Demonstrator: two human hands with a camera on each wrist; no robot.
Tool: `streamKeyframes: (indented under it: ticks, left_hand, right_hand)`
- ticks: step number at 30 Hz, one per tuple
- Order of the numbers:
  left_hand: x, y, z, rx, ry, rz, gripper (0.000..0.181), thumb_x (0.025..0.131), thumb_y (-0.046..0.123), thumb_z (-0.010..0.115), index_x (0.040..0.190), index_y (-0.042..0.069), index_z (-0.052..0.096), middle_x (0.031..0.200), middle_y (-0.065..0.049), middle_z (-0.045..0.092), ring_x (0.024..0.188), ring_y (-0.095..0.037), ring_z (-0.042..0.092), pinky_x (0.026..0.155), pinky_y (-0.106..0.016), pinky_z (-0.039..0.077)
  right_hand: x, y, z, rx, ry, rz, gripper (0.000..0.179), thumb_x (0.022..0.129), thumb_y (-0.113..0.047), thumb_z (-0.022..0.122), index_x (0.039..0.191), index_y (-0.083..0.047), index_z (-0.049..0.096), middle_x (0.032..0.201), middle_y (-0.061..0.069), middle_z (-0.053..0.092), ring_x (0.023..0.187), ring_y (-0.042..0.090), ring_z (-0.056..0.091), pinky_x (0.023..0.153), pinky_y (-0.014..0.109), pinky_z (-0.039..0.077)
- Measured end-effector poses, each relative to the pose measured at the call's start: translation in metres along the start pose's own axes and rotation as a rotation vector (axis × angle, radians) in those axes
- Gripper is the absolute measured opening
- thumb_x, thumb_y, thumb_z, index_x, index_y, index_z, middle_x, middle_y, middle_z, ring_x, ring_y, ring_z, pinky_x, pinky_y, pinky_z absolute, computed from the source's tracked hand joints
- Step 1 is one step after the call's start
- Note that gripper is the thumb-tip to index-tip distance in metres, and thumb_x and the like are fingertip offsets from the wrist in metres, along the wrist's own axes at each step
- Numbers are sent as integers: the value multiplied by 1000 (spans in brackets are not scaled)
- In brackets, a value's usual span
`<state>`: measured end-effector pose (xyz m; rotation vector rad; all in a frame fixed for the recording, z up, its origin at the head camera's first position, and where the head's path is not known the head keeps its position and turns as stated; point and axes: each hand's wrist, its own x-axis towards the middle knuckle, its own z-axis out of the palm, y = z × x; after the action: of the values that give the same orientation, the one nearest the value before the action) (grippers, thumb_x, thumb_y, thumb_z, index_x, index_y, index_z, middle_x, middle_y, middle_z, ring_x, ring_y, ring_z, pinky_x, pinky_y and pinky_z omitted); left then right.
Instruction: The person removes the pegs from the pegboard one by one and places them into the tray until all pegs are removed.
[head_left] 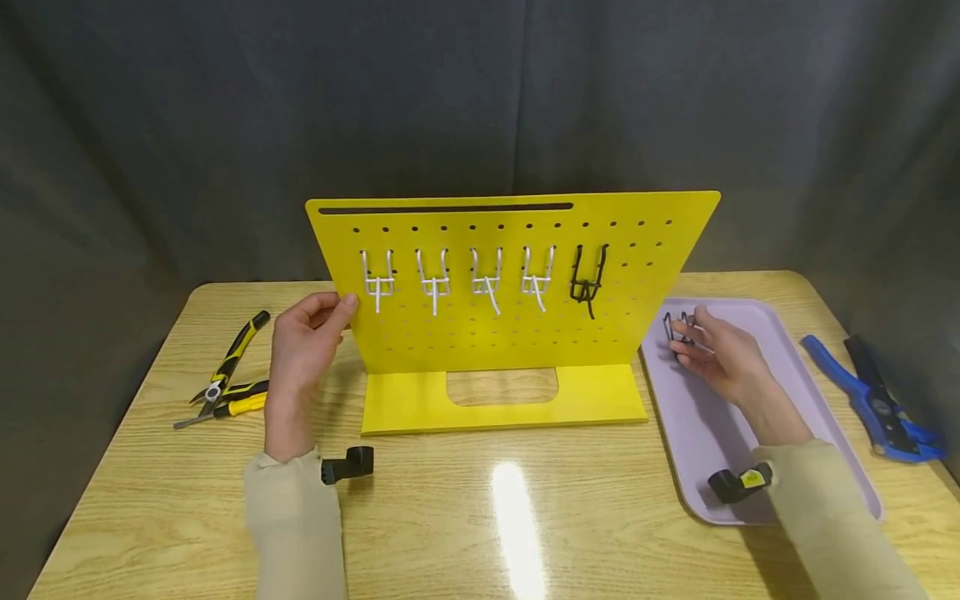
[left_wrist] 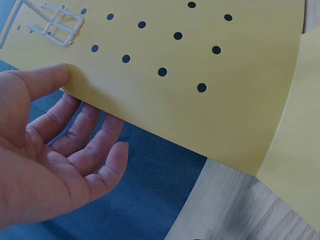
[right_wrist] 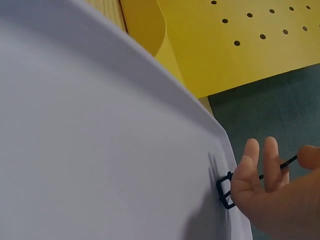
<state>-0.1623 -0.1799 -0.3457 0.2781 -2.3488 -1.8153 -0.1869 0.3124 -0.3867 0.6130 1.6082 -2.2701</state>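
Observation:
A yellow pegboard (head_left: pixel 495 357) stands upright on its base. Several white wire hooks (head_left: pixel 433 283) hang from it in a row, with a black hook (head_left: pixel 585 292) at the right end. My left hand (head_left: pixel 303 346) grips the board's left edge, thumb on the front face and fingers behind, as the left wrist view shows. Over the far end of a lilac tray (head_left: pixel 705 467), my right hand (head_left: pixel 726 354) holds another black wire hook (head_left: pixel 669 328) between thumb and fingers. In the right wrist view, the squared end of this hook (right_wrist: pixel 220 189) shows close by the tray wall.
Left of the board lie yellow-and-black cutting pliers (head_left: pixel 237 346) and a yellow-handled screwdriver (head_left: pixel 243 405). Blue-handled pliers (head_left: pixel 873 404) are to the right of the tray. A dark curtain (head_left: pixel 420 100) hangs behind the wooden table (head_left: pixel 420 517).

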Motion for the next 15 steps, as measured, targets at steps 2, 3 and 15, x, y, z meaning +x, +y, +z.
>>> streamKeyframes:
  ticks: [2,3,15]
  left_hand:
    - [0,0,0,2,3,-2,44,94,36,62,116,-2,62,89,6,60,91,-18,59,76,-25,44]
    - [1,0,0,3,4,0,44,94,36,62,116,-2,62,89,6,60,91,-18,59,76,-25,44]
    - [0,0,-1,-5,-11,24,40,94,32,62,114,-3,63,84,10,59,86,-13,57,71,-22,43]
  right_hand:
    - [0,0,-1,0,-25,-11,53,83,-43,71,118,-15,45,94,-3,70,84,16,68,74,26,53]
    - [0,0,-1,0,-40,-18,50,83,-43,71,115,-14,46,95,-2,70,84,17,68,74,27,53]
    - [-7,1,-3,-22,-123,-126,38,93,-34,63,121,-19,41,97,0,70,82,20,69,71,28,53]
